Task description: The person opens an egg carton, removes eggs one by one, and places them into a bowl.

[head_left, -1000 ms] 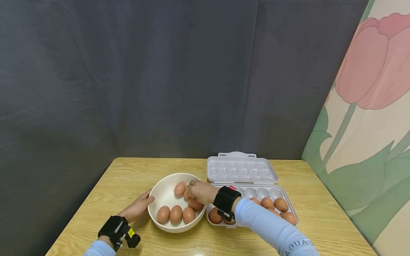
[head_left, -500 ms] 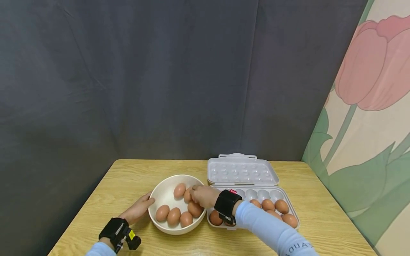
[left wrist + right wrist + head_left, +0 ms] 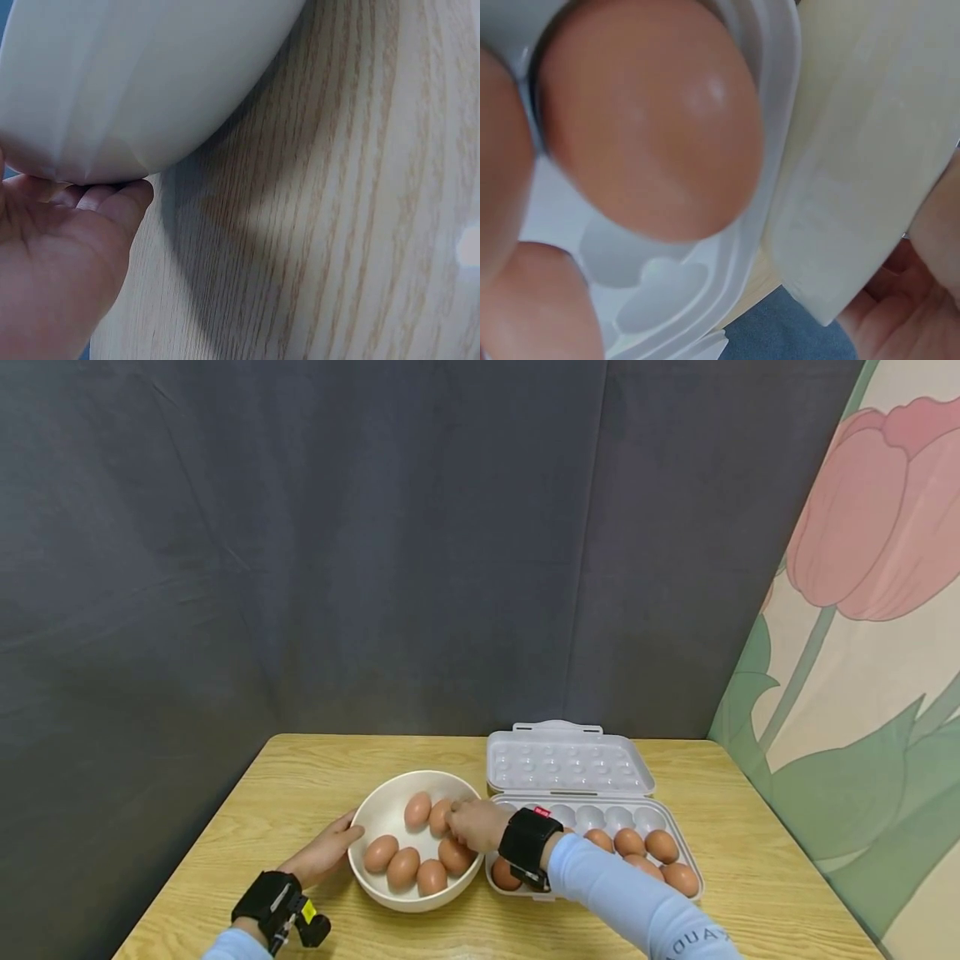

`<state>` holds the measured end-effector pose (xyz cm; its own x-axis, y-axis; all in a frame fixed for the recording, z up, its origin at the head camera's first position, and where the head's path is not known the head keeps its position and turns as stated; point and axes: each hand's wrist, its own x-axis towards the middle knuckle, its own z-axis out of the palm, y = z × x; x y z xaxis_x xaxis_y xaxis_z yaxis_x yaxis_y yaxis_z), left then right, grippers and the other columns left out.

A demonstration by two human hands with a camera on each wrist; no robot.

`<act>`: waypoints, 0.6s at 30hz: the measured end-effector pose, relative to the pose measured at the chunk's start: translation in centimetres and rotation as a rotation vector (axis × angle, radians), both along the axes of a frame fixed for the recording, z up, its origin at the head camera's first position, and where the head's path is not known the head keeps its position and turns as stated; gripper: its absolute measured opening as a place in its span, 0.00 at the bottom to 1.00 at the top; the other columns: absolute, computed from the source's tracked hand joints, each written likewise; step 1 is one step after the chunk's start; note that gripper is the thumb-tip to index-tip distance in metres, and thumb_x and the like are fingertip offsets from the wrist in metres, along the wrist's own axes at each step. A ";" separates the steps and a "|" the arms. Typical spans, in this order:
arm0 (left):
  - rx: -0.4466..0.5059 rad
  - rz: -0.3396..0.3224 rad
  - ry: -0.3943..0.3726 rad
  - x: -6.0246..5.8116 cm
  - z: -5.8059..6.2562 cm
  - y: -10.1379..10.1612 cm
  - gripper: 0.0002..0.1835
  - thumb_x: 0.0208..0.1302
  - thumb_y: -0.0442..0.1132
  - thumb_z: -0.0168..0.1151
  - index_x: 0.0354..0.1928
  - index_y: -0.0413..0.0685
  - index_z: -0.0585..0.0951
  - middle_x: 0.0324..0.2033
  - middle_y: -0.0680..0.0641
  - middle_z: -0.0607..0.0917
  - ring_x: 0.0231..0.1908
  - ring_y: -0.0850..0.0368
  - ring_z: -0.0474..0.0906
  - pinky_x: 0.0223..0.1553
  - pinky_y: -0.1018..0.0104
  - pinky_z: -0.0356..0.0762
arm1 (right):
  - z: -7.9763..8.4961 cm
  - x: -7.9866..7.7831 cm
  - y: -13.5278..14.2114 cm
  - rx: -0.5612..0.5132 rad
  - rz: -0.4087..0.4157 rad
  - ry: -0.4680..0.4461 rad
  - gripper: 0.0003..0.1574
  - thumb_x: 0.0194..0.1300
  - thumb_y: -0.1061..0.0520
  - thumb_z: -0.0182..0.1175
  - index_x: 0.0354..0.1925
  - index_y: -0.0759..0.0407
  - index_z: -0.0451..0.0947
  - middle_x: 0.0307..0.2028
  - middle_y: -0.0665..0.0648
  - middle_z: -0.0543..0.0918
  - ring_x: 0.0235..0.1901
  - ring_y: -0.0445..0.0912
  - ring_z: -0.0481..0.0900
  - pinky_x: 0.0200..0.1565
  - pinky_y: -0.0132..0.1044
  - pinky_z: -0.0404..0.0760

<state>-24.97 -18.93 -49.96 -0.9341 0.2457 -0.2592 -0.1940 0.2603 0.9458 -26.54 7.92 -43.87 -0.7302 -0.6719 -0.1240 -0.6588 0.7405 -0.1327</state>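
Note:
My left hand holds the left side of a cream bowl, its thumb at the rim; the left wrist view shows fingers under the bowl's curved wall. Several brown eggs lie inside, including one egg near the front. My right hand reaches over the bowl's right rim with bent fingers, beside an egg and just above another egg. Whether it pinches an egg is hidden by the hand itself. In the right wrist view, that hand is partly covered by the bowl wall.
Right of the bowl lies an egg carton with its lid folded back. Several eggs, such as one egg, sit in its front and right cups; back cups show bare. The right forearm crosses above it. A wooden table bears everything.
My right hand has drawn slightly right within the bowl, uncovering more of the egg by its fingertips. The front eggs have shifted a little left and forward. The left hand keeps its hold.

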 end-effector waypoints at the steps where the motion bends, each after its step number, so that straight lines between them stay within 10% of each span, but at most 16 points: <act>1: 0.000 0.000 0.000 0.0 0.0 0.0 0.28 0.71 0.38 0.36 0.70 0.37 0.49 0.69 0.33 0.48 0.68 0.36 0.43 0.66 0.42 0.47 | 0.0 0.2 0.0 -0.065 -0.081 -0.097 0.07 0.62 0.56 0.51 0.29 0.51 0.74 0.22 0.46 0.69 0.23 0.40 0.66 0.26 0.27 0.66; 6: 0.005 -0.005 0.001 0.2 -0.2 0.1 0.28 0.70 0.37 0.35 0.70 0.36 0.49 0.69 0.32 0.48 0.68 0.36 0.43 0.66 0.41 0.48 | 0.3 1.3 0.1 -0.392 -0.446 -0.437 0.19 0.63 0.46 0.43 0.30 0.49 0.79 0.27 0.48 0.78 0.30 0.43 0.71 0.32 0.33 0.69; 8: 0.004 -0.007 -0.003 0.2 -0.2 0.2 0.28 0.70 0.37 0.35 0.70 0.36 0.48 0.69 0.32 0.48 0.68 0.35 0.44 0.66 0.41 0.48 | 0.4 1.4 0.1 -0.412 -0.466 -0.455 0.20 0.63 0.45 0.43 0.32 0.49 0.79 0.30 0.48 0.79 0.32 0.44 0.72 0.35 0.35 0.69; 13: 0.004 -0.019 -0.005 0.1 -0.1 0.1 0.28 0.71 0.37 0.34 0.70 0.36 0.47 0.69 0.32 0.47 0.68 0.35 0.43 0.66 0.41 0.47 | 0.2 0.8 0.1 -0.310 -0.322 -0.360 0.13 0.60 0.50 0.48 0.30 0.52 0.78 0.24 0.48 0.74 0.27 0.43 0.70 0.31 0.32 0.68; 18: -0.007 -0.028 0.008 -0.1 0.0 -0.1 0.28 0.71 0.38 0.34 0.70 0.36 0.47 0.69 0.32 0.46 0.68 0.36 0.43 0.66 0.42 0.47 | 0.0 -0.7 0.1 -0.116 0.018 -0.044 0.06 0.60 0.57 0.53 0.29 0.54 0.77 0.23 0.46 0.71 0.23 0.40 0.68 0.27 0.27 0.69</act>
<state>-25.04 -19.07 -49.94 -0.9290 0.2697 -0.2533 -0.1789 0.2718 0.9456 -27.28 8.06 -43.88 -0.7137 -0.6962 -0.0765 -0.6631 0.7069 -0.2462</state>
